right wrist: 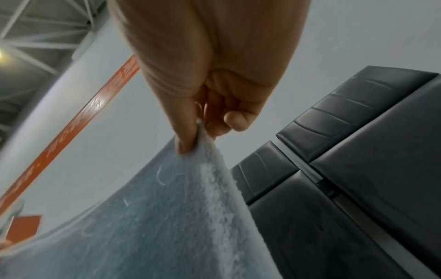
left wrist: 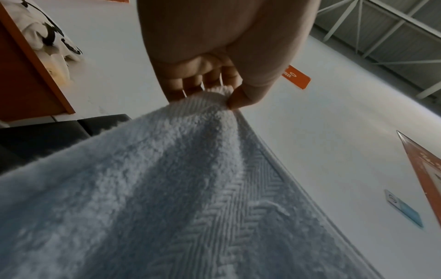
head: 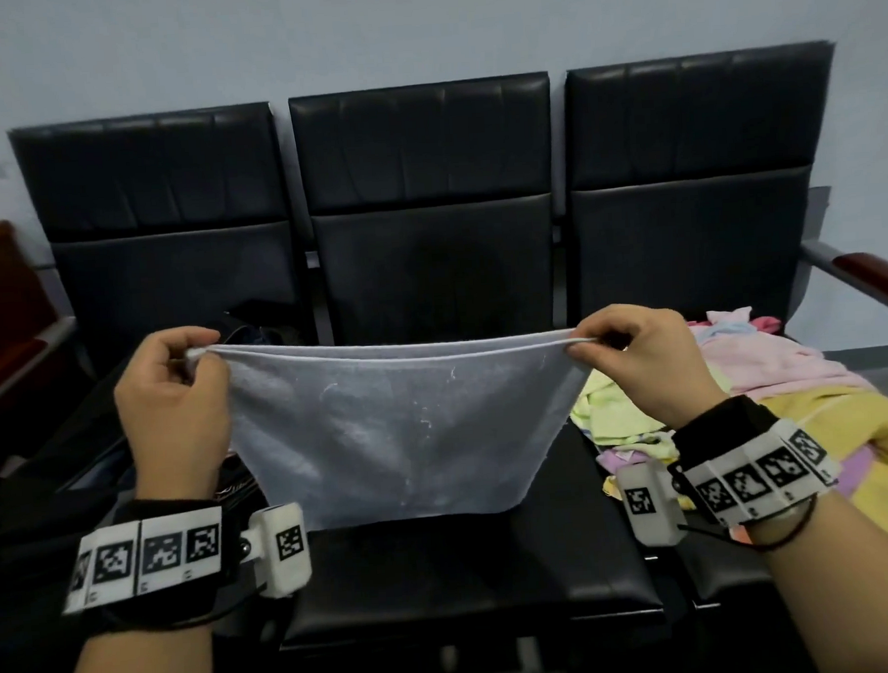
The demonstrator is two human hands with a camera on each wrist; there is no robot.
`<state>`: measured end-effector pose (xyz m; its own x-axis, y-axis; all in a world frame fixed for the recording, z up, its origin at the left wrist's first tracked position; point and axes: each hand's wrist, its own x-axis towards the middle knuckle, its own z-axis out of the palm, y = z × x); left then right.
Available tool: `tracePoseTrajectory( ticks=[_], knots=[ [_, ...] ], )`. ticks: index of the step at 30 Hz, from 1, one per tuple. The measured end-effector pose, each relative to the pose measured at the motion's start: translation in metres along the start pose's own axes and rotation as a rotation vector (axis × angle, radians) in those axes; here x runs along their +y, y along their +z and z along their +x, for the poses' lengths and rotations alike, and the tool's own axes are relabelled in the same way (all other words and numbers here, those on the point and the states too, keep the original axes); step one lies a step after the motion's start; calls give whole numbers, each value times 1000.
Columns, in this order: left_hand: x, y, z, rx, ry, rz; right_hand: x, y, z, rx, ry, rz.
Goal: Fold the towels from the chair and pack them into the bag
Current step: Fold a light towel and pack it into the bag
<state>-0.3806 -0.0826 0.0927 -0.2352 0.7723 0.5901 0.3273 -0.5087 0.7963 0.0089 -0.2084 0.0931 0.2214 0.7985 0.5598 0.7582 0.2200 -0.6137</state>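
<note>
- Over the middle seat (head: 459, 567) of the black chair row, head view: grey towel (head: 395, 426) hangs in the air, doubled over, top edge stretched nearly taut between both hands, bottom edge just above the seat's front.
- Left hand (head: 173, 402) and right hand (head: 643, 356) each pinch one top corner, knuckles up, wrists level, forearms coming in from the near side.
- Loose pile of coloured towels (head: 775, 411) lies on the right seat; dark bag (head: 246, 331) sits on the left seat, partly hidden behind the left hand.
- Left wrist view: thumb and fingers (left wrist: 190, 85) squeeze the bunched corner; the other fingers are curled in. Terry pile with a herringbone border, so soft, light, limp, no slip risk.
- Right wrist view: thumb and forefinger pinch the hem edge flat, remaining fingers (right wrist: 235, 120) curled clear of the cloth.
- Judgement: corners are the right hold; the cloth sags anywhere unsupported, so keep tension or lay it on the seat for the next fold.
</note>
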Motion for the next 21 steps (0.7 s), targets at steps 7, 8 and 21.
tracePoseTrajectory(
  ticks=[7,8,21],
  knots=[
    [-3,10,7,-9,-12,24,3,-3,11,79,50,82],
    [-5,13,8,-15,-25,36,6,-1,15,85,56,79],
    [-6,51,58,-84,70,70,4,-3,76,305,181,338]
  ],
)
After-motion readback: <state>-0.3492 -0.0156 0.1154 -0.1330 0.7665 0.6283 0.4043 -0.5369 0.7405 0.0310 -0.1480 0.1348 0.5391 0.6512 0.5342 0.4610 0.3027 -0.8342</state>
